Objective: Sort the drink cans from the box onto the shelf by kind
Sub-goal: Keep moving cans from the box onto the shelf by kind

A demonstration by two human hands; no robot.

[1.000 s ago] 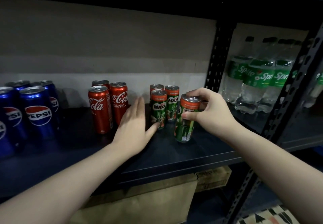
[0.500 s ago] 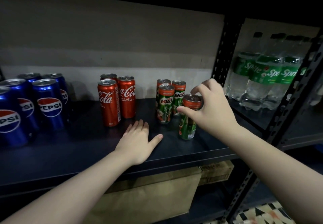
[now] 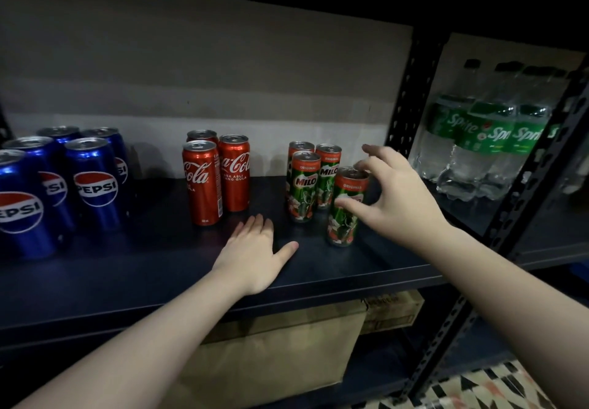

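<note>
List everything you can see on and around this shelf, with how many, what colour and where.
Pepsi cans: at least five, blue, shelf left.
Coca-Cola cans: three, red, shelf middle.
Milo cans: four, green with orange tops, right of middle; nearest one stands in front.
Sprite bottles: several, clear with green labels, next bay right.
Shelf: one, dark.
Cardboard boxes: two, brown, below the shelf.
Left hand: flat on shelf.
Right hand: fingers spread around the nearest Milo can.

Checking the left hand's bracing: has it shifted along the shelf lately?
Yes. The left hand slid back from the Milo cans toward the shelf's front edge.
</note>
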